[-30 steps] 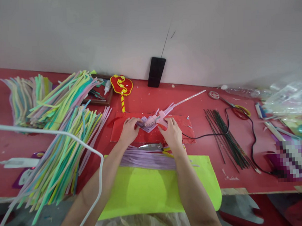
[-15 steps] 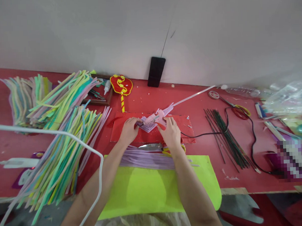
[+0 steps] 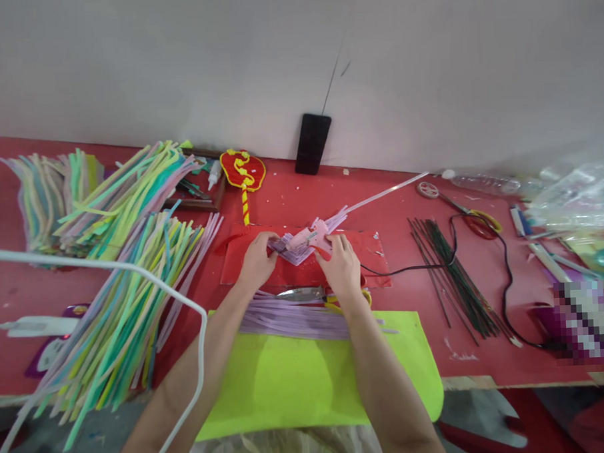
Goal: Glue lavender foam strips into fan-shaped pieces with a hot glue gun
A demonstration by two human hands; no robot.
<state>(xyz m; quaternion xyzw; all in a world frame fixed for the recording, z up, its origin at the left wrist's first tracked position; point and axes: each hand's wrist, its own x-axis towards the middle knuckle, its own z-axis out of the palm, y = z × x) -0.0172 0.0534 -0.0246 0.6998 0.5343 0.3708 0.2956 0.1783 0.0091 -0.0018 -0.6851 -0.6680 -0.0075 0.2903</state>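
My right hand [image 3: 341, 263] is closed around the handle of a pink hot glue gun [image 3: 308, 237], its nozzle pointing left. A clear glue stick [image 3: 388, 191] juts from its back end, and a black cord [image 3: 399, 273] trails right. My left hand [image 3: 257, 258] pinches the left end of a lilac piece made of pipe cleaners [image 3: 297, 257]. That piece lies partly under the glue gun, above a red board [image 3: 373, 249]; the nozzle tip is too small to make out. Just below sit scissors [image 3: 301, 294] and a row of loose lilac pipe cleaners [image 3: 296, 321].
Heaped multicoloured pipe cleaners [image 3: 120, 308] cover the left side, with a white cable [image 3: 133, 267] crossing in front. Behind are a red-and-yellow fan-shaped ornament [image 3: 252, 172] and a black phone [image 3: 313, 144]. Dark green stems [image 3: 457, 280] and more scissors [image 3: 461, 209] lie right. A yellow-green sheet [image 3: 289, 387] hangs over the edge.
My left hand has shifted very slightly up with the end of the lilac piece. The glue gun and my right hand look almost unmoved.
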